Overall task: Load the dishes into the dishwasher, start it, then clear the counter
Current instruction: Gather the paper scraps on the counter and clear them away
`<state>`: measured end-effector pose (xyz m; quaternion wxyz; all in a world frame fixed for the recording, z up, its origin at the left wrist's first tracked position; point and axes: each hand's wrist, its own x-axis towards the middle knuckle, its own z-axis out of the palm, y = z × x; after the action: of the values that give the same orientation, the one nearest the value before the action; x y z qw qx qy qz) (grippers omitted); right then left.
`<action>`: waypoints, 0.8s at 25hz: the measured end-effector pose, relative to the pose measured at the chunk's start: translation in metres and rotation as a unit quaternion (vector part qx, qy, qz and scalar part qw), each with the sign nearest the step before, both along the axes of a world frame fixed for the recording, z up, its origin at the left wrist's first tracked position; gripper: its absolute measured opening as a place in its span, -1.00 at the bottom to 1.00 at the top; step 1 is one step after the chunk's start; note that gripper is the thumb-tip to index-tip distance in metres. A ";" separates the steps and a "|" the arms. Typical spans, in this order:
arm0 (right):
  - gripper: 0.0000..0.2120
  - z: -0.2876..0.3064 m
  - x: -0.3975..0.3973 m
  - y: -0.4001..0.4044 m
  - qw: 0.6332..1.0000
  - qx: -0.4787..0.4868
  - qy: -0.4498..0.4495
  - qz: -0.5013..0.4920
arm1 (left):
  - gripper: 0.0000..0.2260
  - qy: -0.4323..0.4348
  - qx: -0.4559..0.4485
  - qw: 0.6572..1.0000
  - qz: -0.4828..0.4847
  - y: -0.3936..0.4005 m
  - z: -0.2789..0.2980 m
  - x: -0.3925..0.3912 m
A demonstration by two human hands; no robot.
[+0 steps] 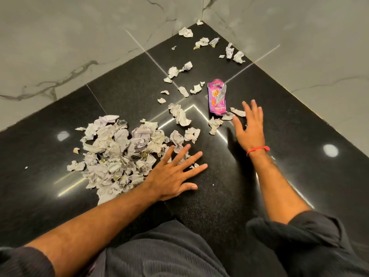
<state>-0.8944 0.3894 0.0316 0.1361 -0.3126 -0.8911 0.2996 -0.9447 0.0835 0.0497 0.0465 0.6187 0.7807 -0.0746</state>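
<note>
Here we see a glossy black counter [249,196] meeting marble walls [60,47], a paper pile [119,152] left of the pink wrapper [216,95]. Our left hand [173,176] lies flat, fingers spread, beside the pile; our right hand [249,126], fingers loose, hovers near the wrapper

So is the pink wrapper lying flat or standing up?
Lying flat. The pink wrapper rests lengthwise on the black counter, crumpled, its silver lining showing along one edge, just beyond the right hand.

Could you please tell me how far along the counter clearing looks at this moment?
Partly done: much of the crumpled paper sits in one pile by the left hand. In hand: both hands lie open, with the right hand reaching toward scraps beside the pink wrapper. Left: the scattered scraps toward the corner, and removing everything from the black counter. No dishwasher is visible.
</note>
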 end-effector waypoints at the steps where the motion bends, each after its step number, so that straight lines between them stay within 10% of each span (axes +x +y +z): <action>1: -0.41 -0.002 0.001 -0.003 0.999 0.003 -0.026 0.027 | -0.39 0.008 -0.004 1.000 0.021 0.000 -0.001 -0.002; 6: -0.37 0.002 -0.003 -0.089 0.978 0.009 -0.046 0.204 | -0.34 0.055 -0.025 0.979 0.194 -0.024 0.007 -0.036; 10: -0.60 0.014 0.005 -0.120 0.957 -0.193 0.157 0.148 | -0.41 0.051 -0.003 0.975 0.215 -0.034 0.018 -0.043; 17: -0.72 0.014 0.042 -0.056 0.941 -0.240 0.233 -0.050 | -0.39 -0.110 0.005 0.982 -0.153 0.019 0.010 0.044; 20: -0.74 0.007 0.043 -0.050 0.934 -0.275 0.215 -0.078 | -0.27 -0.060 -0.023 0.991 -0.114 0.017 -0.001 0.043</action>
<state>-0.8516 0.3391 0.0382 0.2561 -0.3344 -0.6959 0.5816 -0.9015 0.1010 0.0483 0.0985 0.7058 0.6989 -0.0605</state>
